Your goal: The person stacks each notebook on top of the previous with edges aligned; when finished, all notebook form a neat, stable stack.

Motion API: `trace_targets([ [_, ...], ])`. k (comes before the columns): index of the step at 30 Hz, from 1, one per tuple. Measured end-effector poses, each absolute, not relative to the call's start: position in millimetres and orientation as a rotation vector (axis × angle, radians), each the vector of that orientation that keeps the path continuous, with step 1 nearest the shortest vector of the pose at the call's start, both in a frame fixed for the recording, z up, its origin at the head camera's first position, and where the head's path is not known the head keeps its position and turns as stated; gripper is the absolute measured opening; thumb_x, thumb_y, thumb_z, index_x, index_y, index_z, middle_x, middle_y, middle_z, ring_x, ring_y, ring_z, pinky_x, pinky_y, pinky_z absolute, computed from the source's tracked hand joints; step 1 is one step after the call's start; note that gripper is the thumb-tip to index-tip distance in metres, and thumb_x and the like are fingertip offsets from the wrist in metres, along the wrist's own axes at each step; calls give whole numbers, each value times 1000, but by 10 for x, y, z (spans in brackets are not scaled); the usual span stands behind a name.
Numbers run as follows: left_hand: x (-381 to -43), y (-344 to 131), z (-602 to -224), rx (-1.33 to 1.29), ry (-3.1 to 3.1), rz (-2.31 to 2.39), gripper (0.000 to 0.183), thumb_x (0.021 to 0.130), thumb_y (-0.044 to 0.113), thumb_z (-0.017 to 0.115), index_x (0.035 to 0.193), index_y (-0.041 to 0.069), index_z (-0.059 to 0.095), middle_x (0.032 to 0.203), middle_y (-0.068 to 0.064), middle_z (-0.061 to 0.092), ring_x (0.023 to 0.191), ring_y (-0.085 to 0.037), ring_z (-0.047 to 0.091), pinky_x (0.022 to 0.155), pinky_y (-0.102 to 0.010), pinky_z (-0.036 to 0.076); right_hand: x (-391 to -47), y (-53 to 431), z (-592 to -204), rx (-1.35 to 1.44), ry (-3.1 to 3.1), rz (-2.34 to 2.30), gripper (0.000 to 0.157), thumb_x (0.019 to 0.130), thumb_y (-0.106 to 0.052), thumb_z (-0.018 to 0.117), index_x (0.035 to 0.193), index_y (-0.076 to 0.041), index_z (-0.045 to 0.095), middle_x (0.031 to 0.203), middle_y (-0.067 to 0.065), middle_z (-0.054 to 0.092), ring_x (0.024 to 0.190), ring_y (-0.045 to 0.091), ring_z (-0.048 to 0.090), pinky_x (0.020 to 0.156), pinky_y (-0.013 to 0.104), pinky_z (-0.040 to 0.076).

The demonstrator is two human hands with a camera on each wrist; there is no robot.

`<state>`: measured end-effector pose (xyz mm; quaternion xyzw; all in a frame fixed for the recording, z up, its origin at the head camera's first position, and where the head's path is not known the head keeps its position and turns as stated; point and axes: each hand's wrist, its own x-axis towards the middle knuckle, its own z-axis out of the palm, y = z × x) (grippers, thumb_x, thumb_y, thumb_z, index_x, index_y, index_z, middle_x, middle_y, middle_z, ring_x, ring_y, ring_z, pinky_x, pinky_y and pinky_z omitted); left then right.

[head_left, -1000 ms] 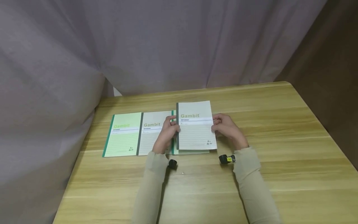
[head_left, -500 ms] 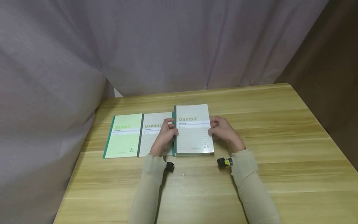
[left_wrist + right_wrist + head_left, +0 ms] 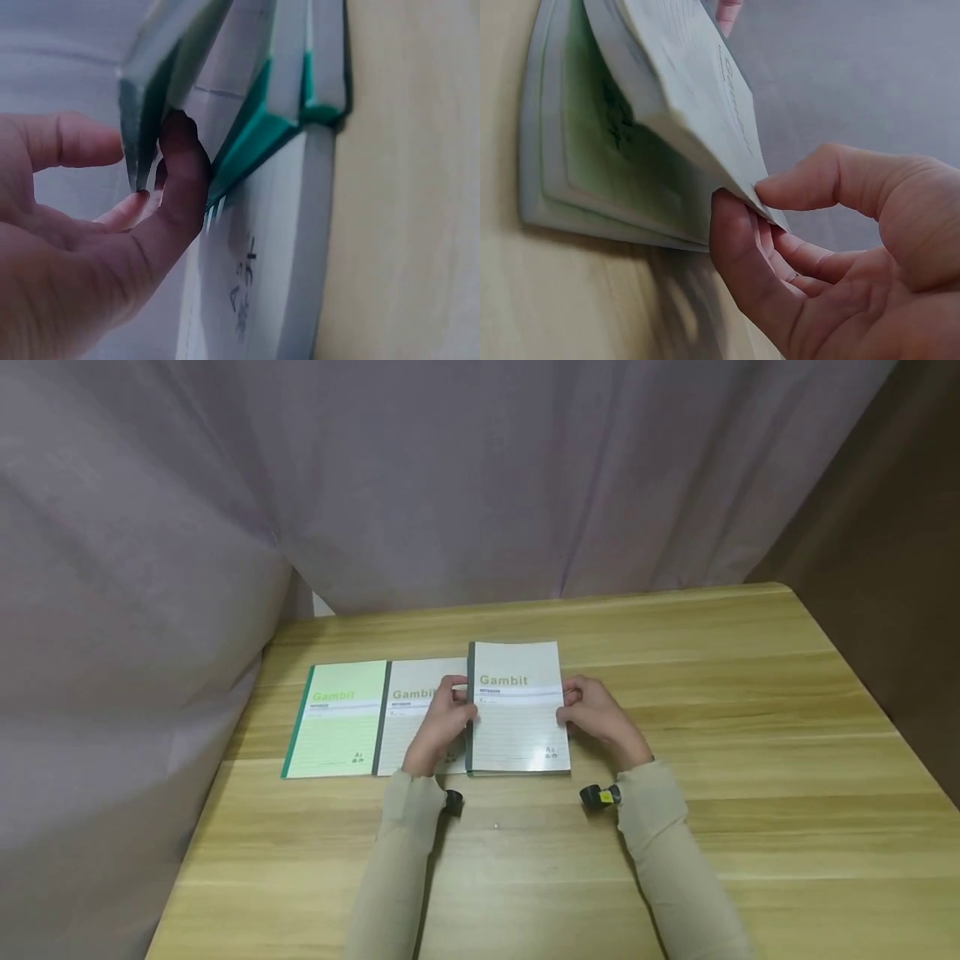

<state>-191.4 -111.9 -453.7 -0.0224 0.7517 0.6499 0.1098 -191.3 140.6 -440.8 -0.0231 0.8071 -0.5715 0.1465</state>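
Note:
Between both hands is a white notebook with a dark spine and "Gambit" on its cover. My left hand pinches its spine edge, thumb on top and fingers below. The right hand pinches the opposite edge the same way. In the right wrist view the held notebook stays raised and tilted over a green notebook on a small stack. Green spines of the stacked notebooks show beneath it in the left wrist view. From the head view, the held notebook hides nearly all of that stack.
To the left, a green notebook with a green spine and a white notebook with a dark spine lie side by side, the white one partly behind my left hand. All rest on a wooden table. Grey curtains hang behind and at left.
Both hands have brought the white notebook down and slightly left. It now lines up over the stack, whose green spine and lower edge showed more before.

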Motion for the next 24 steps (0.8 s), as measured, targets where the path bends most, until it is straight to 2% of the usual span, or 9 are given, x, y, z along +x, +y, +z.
trace_targets([
  [5,-1912,-1136,-4519,-89,2295,1848,56,87,-3,54,142,-1,46,113,-17,56,85,-23,56,62,-30,50,-1921,1399,-4422,-73,2313,-1648,55,76,14,59,128,21,45,94,18,57,76,22,58,64,33,58],
  [12,-1928,-1170,-4525,-60,2478,1652,53,88,-3,56,141,-2,50,116,-17,58,96,-27,61,71,-33,56,-1937,1378,-4462,-73,2334,-1639,49,76,13,58,124,20,49,91,18,59,74,21,59,62,31,57],
  [18,-1944,-1195,-4557,-9,2525,1577,53,86,-6,56,139,-5,51,112,-17,59,93,-27,59,70,-33,55,-1939,1359,-4464,-87,2371,-1597,50,76,12,60,125,19,51,95,20,61,74,20,59,63,29,55],
  [24,-1950,-1192,-4574,27,2571,1488,52,87,-4,58,139,-6,51,114,-17,61,97,-27,58,77,-34,54,-1956,1382,-4493,-81,2409,-1559,50,77,10,62,126,18,53,96,21,62,75,21,59,65,29,56],
])
